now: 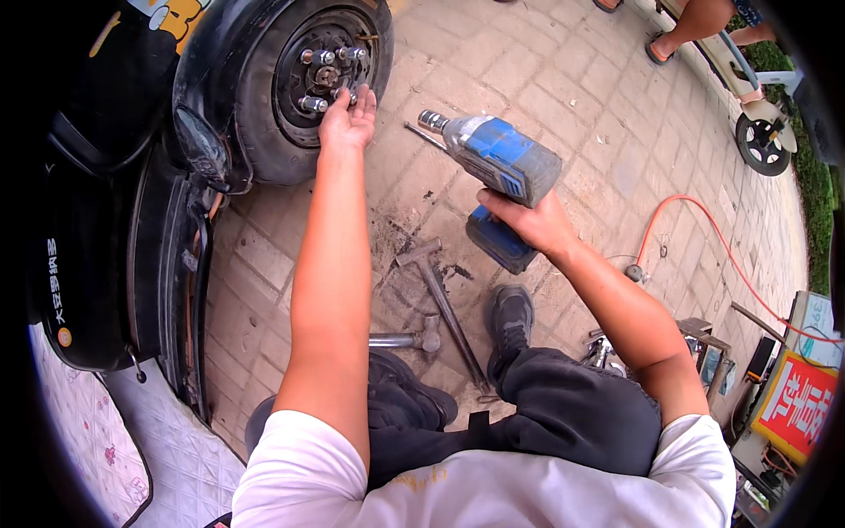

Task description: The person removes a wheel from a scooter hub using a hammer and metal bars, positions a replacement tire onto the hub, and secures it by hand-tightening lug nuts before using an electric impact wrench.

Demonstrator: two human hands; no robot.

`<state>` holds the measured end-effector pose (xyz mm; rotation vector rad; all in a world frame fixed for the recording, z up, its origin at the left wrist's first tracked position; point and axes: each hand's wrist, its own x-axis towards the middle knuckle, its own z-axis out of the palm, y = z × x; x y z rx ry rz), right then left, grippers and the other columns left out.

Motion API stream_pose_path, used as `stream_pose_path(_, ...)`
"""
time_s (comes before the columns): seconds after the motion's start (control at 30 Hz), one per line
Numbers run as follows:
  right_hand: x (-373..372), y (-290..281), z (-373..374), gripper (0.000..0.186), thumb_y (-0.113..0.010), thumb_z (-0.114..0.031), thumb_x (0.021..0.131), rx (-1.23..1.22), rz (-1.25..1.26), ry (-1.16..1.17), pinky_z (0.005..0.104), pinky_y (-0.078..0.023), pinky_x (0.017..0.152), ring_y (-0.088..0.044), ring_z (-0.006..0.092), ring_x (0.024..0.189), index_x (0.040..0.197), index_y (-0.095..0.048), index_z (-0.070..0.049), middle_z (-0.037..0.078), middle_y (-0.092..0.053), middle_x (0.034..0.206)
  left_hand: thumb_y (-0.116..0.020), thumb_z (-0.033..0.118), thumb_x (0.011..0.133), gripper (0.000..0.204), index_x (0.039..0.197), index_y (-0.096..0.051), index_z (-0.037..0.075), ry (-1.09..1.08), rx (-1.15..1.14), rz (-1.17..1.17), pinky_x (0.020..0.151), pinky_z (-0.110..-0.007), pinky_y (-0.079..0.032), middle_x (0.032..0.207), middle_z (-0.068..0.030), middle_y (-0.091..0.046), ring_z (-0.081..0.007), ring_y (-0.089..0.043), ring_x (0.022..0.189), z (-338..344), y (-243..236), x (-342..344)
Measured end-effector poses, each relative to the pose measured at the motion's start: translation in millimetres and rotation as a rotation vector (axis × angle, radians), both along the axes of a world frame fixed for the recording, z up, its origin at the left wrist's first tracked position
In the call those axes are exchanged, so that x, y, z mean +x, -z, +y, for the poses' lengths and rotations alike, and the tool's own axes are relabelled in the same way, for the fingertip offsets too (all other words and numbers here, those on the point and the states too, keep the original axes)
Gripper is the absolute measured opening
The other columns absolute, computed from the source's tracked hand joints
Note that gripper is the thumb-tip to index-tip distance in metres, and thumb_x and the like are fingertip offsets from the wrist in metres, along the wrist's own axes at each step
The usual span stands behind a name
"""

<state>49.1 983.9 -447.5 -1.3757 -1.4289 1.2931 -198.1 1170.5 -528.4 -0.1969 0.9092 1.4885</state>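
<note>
My left hand (348, 123) reaches to the wheel (266, 113) of a black vehicle, its fingers around the lower-right lug nut, which they partly hide. Other chrome nuts (313, 104) sit around the hub (327, 77). My right hand (524, 220) grips a blue and grey cordless impact wrench (510, 154); its socket (430, 119) points toward the wheel, a short distance right of my left hand. A thin metal bar (422, 135) lies on the paving below the socket. Two T-shaped metal tools (444, 312) lie by my feet.
Black bodywork (101, 220) and a quilted mat (145, 422) are on the left. A person's leg (682, 31) and a small wheel (762, 145) are at upper right. An orange hose (704, 211) crosses the brick paving (590, 106) toward a red sign (788, 405) and metal items (704, 339).
</note>
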Motion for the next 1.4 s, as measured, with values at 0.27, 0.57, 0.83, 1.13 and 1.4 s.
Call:
stream_pose_path(0.27, -46.6, 43.7, 48.7, 0.014, -0.067, -0.007, 0.082, -0.176, 0.462, -0.026, 0.0288, -0.048, 0.057, -0.055, 0.0119, 0.059, 0.092, -0.059, -0.003, 0.003, -0.058, 0.074, -0.062, 0.017, 0.092, 0.021, 0.109, -0.054, 0.008, 0.016, -0.096, -0.019, 0.09, -0.043, -0.05, 0.105, -0.0081, -0.057, -0.025, -0.061, 0.104, 3.9, -3.1, -1.4)
stream_pose_path(0.57, -89.5, 95.6, 91.1, 0.012, -0.065, -0.003, 0.078, -0.282, 0.632, -0.057, 0.0289, -0.049, 0.054, -0.055, 0.0126, 0.057, 0.087, -0.058, -0.001, 0.004, -0.058, 0.073, -0.05, 0.023, 0.098, 0.025, 0.115, -0.054, 0.005, 0.168, -0.007, 0.034, 0.099, -0.042, -0.038, 0.114, -0.0093, -0.06, -0.0255, -0.056, 0.108, -18.3, -4.5, -11.6)
stream_pose_path(0.83, -97.6, 110.5, 95.3, 0.014, -0.063, 0.0, 0.077, -0.336, 0.752, -0.027, 0.03, -0.048, 0.052, -0.056, 0.015, 0.054, 0.09, -0.057, 0.0, 0.006, -0.058, 0.07, -0.062, 0.018, 0.091, 0.014, 0.101, -0.061, 0.008, -0.037, -0.092, 0.122, 0.08, -0.034, -0.042, 0.091, -0.0028, -0.061, -0.0173, -0.056, 0.085, -14.3, 3.6, 2.7)
stream_pose_path(1.13, -112.0, 119.4, 95.5, 0.019, -0.062, -0.005, 0.077, -0.46, 0.938, 0.002, 0.0306, -0.049, 0.053, -0.056, 0.0162, 0.053, 0.095, -0.059, 0.001, 0.007, -0.058, 0.067, -0.05, 0.017, 0.096, 0.026, 0.117, -0.054, 0.002, -0.043, 0.0, 0.174, 0.102, -0.039, -0.037, 0.117, -0.0102, -0.058, -0.0241, -0.052, 0.112, -25.8, 2.3, 6.7)
stream_pose_path(1.4, -105.3, 119.6, 98.3, 0.026, -0.058, -0.005, 0.079, -0.381, 0.784, -0.054, 0.035, -0.05, 0.059, -0.055, 0.0183, 0.055, 0.104, -0.054, 0.002, 0.008, -0.055, 0.068, -0.06, 0.013, 0.091, 0.046, 0.13, -0.043, -0.004, 0.043, 0.082, 0.275, 0.104, -0.041, -0.038, 0.127, -0.0171, -0.053, -0.03, -0.051, 0.118, -87.9, -23.8, 0.9)
